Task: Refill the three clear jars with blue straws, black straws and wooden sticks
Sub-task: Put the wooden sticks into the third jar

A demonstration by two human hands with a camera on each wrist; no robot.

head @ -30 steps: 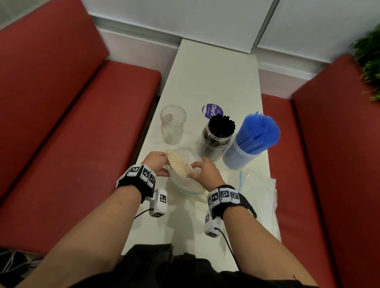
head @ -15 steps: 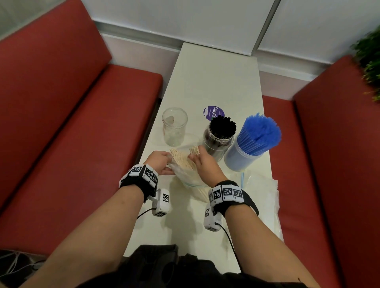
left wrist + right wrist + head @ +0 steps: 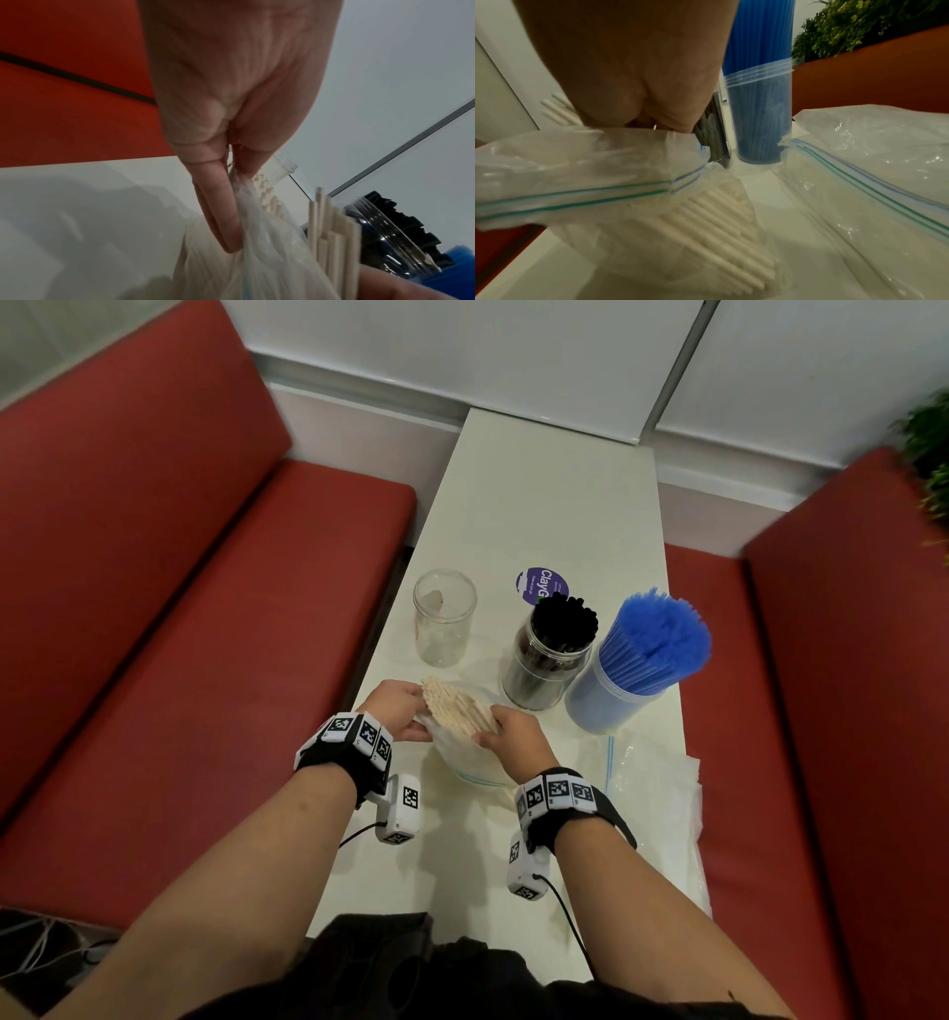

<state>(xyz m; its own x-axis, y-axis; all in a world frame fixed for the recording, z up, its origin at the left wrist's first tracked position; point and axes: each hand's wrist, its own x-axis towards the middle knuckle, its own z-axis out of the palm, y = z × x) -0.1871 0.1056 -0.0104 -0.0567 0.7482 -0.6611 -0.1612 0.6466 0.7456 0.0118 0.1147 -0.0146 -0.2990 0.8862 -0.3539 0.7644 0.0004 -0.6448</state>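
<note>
A bundle of wooden sticks stands tilted in a clear zip bag on the white table. My left hand pinches the bag's edge at the bundle's left. On the right side my right hand grips the sticks at the bag's mouth, and its fingertips are hidden in the right wrist view. Behind them a clear jar holds only a small pale scrap. One jar is packed with black straws. Another jar is packed with blue straws.
Flattened clear zip bags lie at the table's right edge. A round purple label lies behind the black straws. Red benches flank the narrow table, with a plant at far right.
My right hand rose to the stick tips half a second ago and has come back down to the bundle's right side. My left hand stays on the bag.
</note>
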